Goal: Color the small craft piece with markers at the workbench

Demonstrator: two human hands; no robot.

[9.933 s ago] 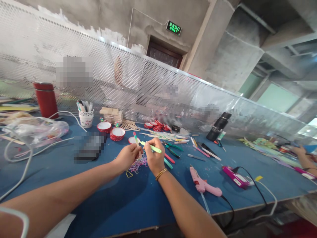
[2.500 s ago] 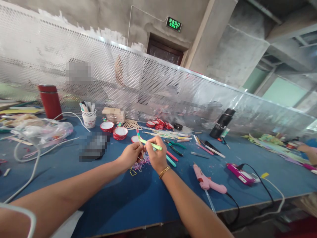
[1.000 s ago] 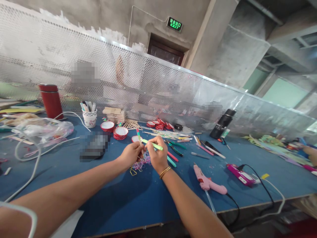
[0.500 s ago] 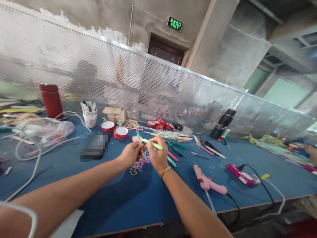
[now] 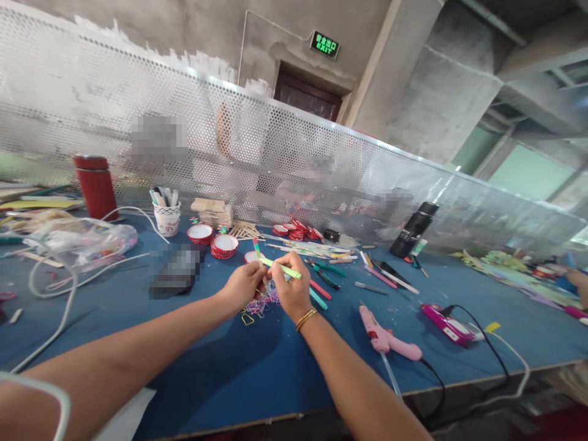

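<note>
My left hand (image 5: 241, 286) pinches a flat craft stick (image 5: 256, 250) coloured in bands of pink and green, holding it upright over the blue table (image 5: 257, 367). My right hand (image 5: 288, 288), with a gold bracelet on the wrist, grips a light green marker (image 5: 281, 267) whose tip meets the stick. Both hands hover above a small heap of coloured rubber bands (image 5: 260, 304).
A pink glue gun (image 5: 384, 339) and a magenta device (image 5: 446, 324) with black cables lie to the right. Pliers (image 5: 324, 272), loose markers, red-rimmed lids (image 5: 223, 245), a cup of pens (image 5: 167, 217), a red flask (image 5: 96, 186) and a black bottle (image 5: 412, 229) stand behind. Another person's hand (image 5: 579, 285) shows far right.
Both hands keep almost the same place; the marker tip shifts slightly along the stick. The view has drifted a little.
</note>
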